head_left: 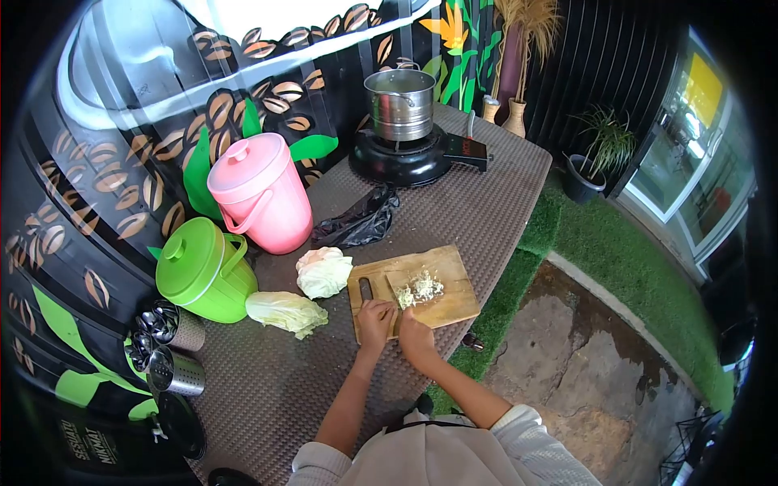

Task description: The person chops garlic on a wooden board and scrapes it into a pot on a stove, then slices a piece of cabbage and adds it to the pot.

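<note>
Left hand [375, 317] and right hand [416, 336] close together on the cutting board [455, 306], holdings unclear. Risk of nicked fingers at such closeness, or of scattering the chopped cabbage [421, 287] just beyond.

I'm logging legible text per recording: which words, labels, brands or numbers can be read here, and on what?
White lettering on the black object at lower left: upside down, blurred, unreadable.
Marks on the stove control panel: too small to read.
No text seen on the cutting board, pink bin or green bin.
</note>
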`<state>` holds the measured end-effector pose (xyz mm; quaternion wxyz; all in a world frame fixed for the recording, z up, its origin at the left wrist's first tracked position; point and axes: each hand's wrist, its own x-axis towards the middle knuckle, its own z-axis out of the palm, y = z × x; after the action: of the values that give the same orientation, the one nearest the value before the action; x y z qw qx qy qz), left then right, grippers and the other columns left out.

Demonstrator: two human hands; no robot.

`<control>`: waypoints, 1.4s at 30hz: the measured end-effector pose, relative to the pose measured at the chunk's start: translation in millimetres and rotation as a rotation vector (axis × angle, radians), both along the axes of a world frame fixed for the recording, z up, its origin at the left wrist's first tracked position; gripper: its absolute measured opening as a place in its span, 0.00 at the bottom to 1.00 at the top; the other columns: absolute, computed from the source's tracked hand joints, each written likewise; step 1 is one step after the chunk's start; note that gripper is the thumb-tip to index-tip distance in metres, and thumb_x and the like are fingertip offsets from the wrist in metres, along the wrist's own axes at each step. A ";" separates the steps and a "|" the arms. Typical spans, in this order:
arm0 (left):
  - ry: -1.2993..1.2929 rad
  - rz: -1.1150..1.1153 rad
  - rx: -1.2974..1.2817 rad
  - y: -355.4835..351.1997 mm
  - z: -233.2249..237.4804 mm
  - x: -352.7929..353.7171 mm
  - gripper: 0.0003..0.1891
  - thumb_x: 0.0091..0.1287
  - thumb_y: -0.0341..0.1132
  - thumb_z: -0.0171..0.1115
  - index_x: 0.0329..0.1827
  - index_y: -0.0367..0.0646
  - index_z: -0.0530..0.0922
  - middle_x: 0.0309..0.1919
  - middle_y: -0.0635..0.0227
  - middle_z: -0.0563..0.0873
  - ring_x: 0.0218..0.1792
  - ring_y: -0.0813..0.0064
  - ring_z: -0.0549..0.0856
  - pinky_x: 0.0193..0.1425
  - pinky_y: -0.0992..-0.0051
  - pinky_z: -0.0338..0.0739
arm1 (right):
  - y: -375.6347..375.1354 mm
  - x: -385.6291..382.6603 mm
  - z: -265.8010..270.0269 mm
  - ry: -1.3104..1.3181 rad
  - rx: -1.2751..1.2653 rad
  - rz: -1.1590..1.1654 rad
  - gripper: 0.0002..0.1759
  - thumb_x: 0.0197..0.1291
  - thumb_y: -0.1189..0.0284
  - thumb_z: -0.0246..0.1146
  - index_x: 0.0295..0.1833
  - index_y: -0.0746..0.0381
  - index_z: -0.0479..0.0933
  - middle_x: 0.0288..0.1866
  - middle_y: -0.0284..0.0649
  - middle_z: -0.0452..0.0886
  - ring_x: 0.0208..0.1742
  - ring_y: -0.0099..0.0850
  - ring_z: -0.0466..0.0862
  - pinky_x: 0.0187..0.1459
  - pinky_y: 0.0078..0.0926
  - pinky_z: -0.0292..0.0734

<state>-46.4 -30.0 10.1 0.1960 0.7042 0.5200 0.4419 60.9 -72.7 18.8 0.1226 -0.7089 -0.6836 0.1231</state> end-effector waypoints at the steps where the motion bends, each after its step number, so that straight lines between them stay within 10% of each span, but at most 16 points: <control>1: -0.020 0.007 0.010 0.2 -0.4 0.8 0.05 0.57 0.24 0.67 0.35 0.35 0.86 0.35 0.60 0.86 0.39 0.61 0.82 0.44 0.68 0.77 | 3.9 4.2 2.1 0.001 0.002 -0.002 0.09 0.64 0.72 0.52 0.44 0.67 0.65 0.25 0.49 0.83 0.28 0.44 0.87 0.28 0.36 0.83; 42: -0.042 0.152 -0.010 1.1 -10.0 4.6 0.05 0.58 0.28 0.68 0.35 0.37 0.86 0.33 0.60 0.83 0.41 0.60 0.78 0.48 0.64 0.73 | 10.6 -1.8 8.5 0.093 -0.045 -0.020 0.14 0.61 0.73 0.54 0.48 0.72 0.65 0.28 0.50 0.84 0.29 0.43 0.87 0.29 0.36 0.83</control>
<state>-41.8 -28.9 0.1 0.1762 0.6523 0.5700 0.4675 59.1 -62.1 27.3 0.1397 -0.7119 -0.6669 0.1700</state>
